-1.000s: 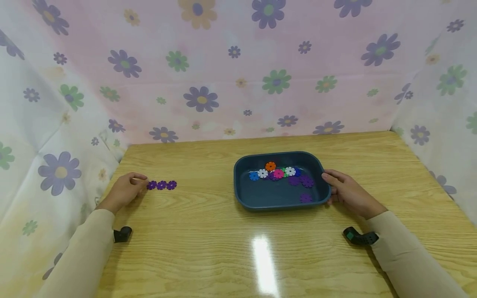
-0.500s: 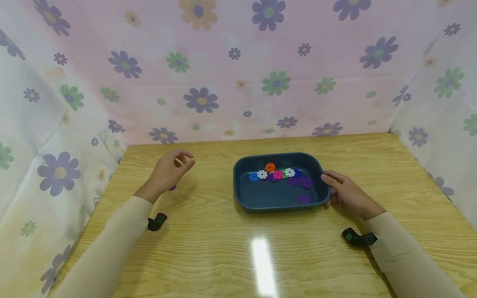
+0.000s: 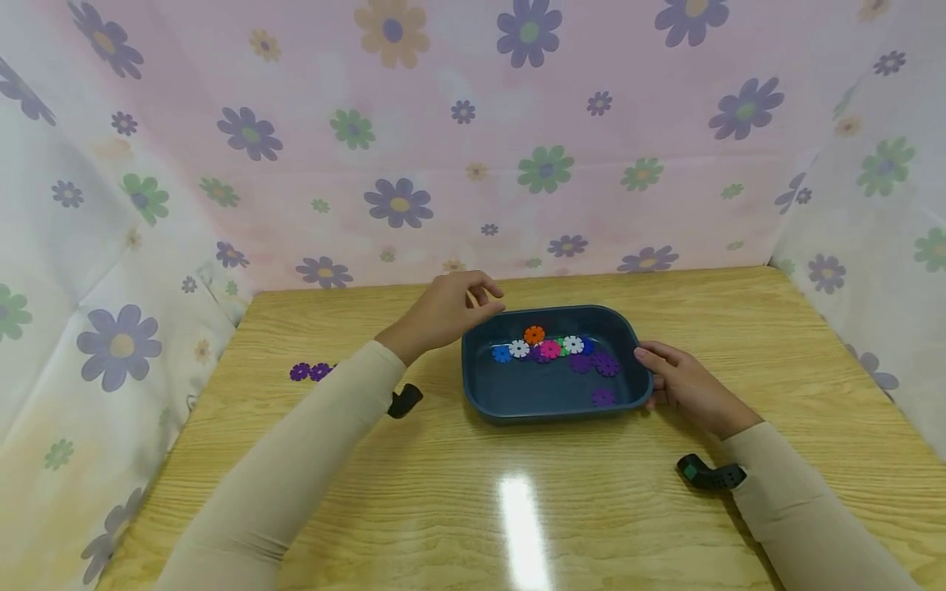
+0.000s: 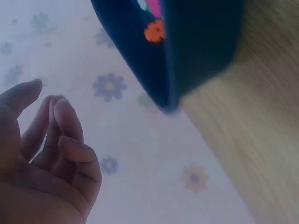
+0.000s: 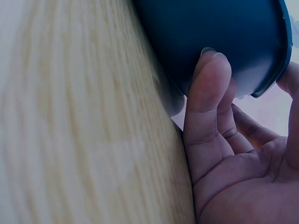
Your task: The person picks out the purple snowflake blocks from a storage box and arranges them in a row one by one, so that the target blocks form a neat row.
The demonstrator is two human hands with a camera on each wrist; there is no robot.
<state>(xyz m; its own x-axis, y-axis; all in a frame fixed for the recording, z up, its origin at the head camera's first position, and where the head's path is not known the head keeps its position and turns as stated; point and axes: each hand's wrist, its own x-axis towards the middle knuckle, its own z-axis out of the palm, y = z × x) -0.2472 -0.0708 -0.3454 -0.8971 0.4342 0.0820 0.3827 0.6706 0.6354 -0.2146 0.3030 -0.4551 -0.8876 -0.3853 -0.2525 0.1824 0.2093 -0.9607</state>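
A dark blue plastic tray [image 3: 532,402] stands on the table, with several flower-shaped plastic discs lying in it: blue, white, orange, pink [image 3: 550,350], green and purple [image 3: 606,364]. My right hand [image 3: 698,390] holds the tray's right end, thumb at the rim and fingers against the outer wall [image 5: 219,28] in the right wrist view. Over the tray's far left corner hovers my left hand [image 3: 447,312], fingers loosely bent; the left wrist view shows nothing between them. Left on the table, a row of purple discs [image 3: 300,372] is partly hidden behind my left sleeve.
The wood-grain table [image 3: 414,509] ends at the back against a flowered pink cloth [image 3: 443,148]. Pale flowered cloth hangs on both sides. A black wrist device [image 3: 709,474] sits by the right sleeve, another [image 3: 406,400] by the left.
My left hand has left the row of purple discs, lifted and moved right to the tray's far left corner. My right hand stays on the tray, which has not moved.
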